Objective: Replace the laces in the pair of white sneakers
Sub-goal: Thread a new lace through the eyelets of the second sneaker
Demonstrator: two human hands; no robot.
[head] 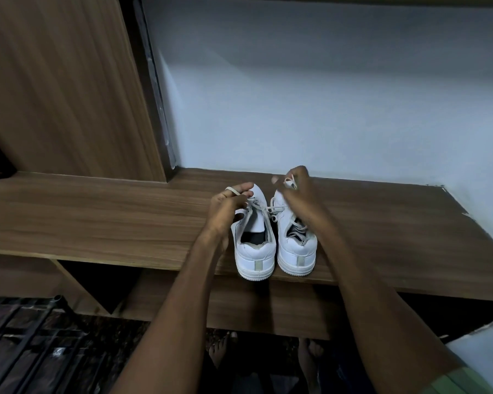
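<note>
**A:** Head view: a white lace point(264, 207) ran slack across the eyelets of the left sneaker point(255, 243), its two ends drawn up off the shoe. How would it have handled?

**B:** Probably light, limp and a little slippery. It likely wanted pinching near the tip, where it is stiffest. The left hand point(229, 204), just left of that sneaker's toe, had one end looped over its curled fingers. The right hand point(295, 189), above the toe of the right sneaker point(296, 248), pinched the other end.

**A:** And the shoes themselves?

**B:** They stood side by side, heels toward the camera, at the front edge of a wooden shelf point(103, 220). The left sneaker looked firm enough at the heel to be steadied there. Right of it, its partner's opening showed loose lacing. Behind both rose a pale wall point(325, 95).
</note>
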